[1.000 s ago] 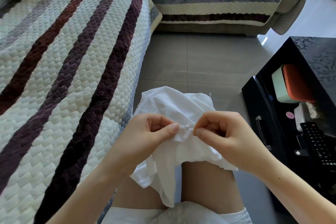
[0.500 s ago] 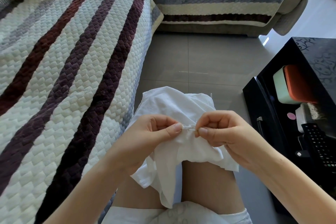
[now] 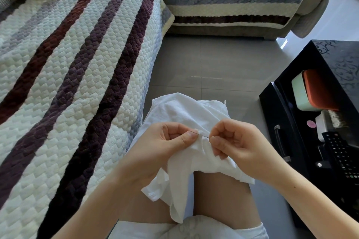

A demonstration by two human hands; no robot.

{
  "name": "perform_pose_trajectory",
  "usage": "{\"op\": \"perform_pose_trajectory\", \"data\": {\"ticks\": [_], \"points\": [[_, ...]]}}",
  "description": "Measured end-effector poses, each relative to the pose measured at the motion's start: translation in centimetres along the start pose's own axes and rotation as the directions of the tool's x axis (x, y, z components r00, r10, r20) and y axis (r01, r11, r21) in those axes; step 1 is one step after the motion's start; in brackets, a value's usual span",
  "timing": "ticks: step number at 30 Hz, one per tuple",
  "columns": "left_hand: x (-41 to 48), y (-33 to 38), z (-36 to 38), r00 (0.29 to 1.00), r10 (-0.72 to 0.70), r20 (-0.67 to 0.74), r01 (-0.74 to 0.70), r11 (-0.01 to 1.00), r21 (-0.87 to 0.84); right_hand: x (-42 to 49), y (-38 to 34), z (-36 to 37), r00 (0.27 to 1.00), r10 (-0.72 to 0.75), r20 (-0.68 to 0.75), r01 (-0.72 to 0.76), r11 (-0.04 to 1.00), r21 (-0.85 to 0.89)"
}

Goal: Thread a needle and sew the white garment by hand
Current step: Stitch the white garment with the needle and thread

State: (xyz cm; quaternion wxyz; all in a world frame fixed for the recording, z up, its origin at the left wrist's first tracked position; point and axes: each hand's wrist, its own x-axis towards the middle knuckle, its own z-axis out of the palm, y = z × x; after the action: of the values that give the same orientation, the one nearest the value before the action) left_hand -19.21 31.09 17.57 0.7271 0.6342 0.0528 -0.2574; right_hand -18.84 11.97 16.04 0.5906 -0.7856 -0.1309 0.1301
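Right, the needle point(image 3: 200, 134) was in the cloth: a thin dark line lying almost level between the two thumbs, run through a pinched fold of the garment point(image 3: 186, 110). The garment sat bunched over the knees at near centre, one tail hanging down between them. The right hand point(image 3: 239, 141) pinched the needle's right end, thumb against forefinger, the other fingers curled in. The left hand point(image 3: 161, 147) pinched the fold just left of that, thumb on top, with the tip showing beside the thumbnail. I couldn't follow the thread; only a wisp point(image 3: 225, 102) stood up at the garment's far edge.

This looked like mid-stitch, the push-through. To do it well, the left would hold the fold flat and taut while the right pushed straight along the needle's own line, no levering. Then take the tip on the left side and draw until snug, not puckered. That thumb was close to the point, so care there.

A striped sofa point(image 3: 77, 64) lay left and far, grey floor point(image 3: 213, 64) beyond, and a black table point(image 3: 340, 60) with a remote point(image 3: 342, 153) on the right.
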Motion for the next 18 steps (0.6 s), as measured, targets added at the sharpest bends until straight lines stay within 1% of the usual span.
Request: {"op": "perform_pose_trajectory", "data": {"ticks": [2,3,4,5,6,7,8,9,10,12,13,14,16,18], "points": [[0.2,-0.3,0.3,0.998,0.042,-0.036,-0.041,0.998,0.042,0.0,-0.3,0.6,0.999,-0.031,-0.03,0.031,0.999,0.026],[0.2,-0.4,0.5,0.997,0.057,-0.051,-0.055,0.998,0.044,0.0,-0.3,0.8,0.998,-0.048,-0.05,0.048,0.999,0.012],[0.3,-0.4,0.5,0.996,0.065,-0.061,-0.062,0.997,0.04,-0.1,-0.3,1.0,0.995,-0.07,-0.072,0.067,0.997,-0.042],[0.3,-0.4,0.5,0.995,0.069,-0.066,-0.067,0.997,0.041,-0.2,-0.1,1.2,0.989,-0.109,-0.097,0.092,0.982,-0.162],[0.3,-0.4,0.5,0.995,0.075,-0.068,-0.071,0.996,0.048,-0.4,0.0,1.2,0.976,-0.175,-0.126,0.125,0.936,-0.329],[0.3,-0.4,0.5,0.994,0.078,-0.073,-0.074,0.996,0.053,-0.6,-0.1,1.2,0.952,-0.267,-0.151,0.158,0.849,-0.504],[0.4,-0.5,0.4,0.994,0.081,-0.077,-0.077,0.996,0.053,-0.7,-0.1,1.3,0.916,-0.365,-0.164,0.191,0.758,-0.623],[0.5,-0.5,0.4,0.993,0.084,-0.077,-0.08,0.995,0.055,-0.6,-0.2,1.4,0.874,-0.456,-0.167,0.229,0.691,-0.686],[0.5,-0.5,0.5,0.993,0.089,-0.075,-0.085,0.994,0.064,-0.4,-0.3,1.5,0.833,-0.529,-0.161,0.274,0.648,-0.71],[0.6,-0.6,0.7,0.993,0.099,-0.064,-0.093,0.992,0.087,0.0,-0.1,1.7,0.767,-0.627,-0.138,0.358,0.596,-0.719],[0.6,-0.7,0.7,0.993,0.099,-0.061,-0.093,0.991,0.094,0.2,0.0,1.7,0.754,-0.646,-0.123,0.396,0.595,-0.699],[0.6,-0.7,0.8,0.993,0.102,-0.058,-0.096,0.99,0.101,0.4,0.1,1.6,0.752,-0.649,-0.111,0.435,0.617,-0.656],[0.3,-0.5,0.9,0.992,0.119,-0.046,-0.112,0.986,0.127,0.4,0.0,1.4,0.783,-0.611,-0.117,0.49,0.722,-0.489],[0.0,-0.1,1.0,0.989,0.144,-0.035,-0.138,0.981,0.132,0.1,-0.6,1.4,0.836,-0.526,-0.155,0.488,0.843,-0.228]]}}
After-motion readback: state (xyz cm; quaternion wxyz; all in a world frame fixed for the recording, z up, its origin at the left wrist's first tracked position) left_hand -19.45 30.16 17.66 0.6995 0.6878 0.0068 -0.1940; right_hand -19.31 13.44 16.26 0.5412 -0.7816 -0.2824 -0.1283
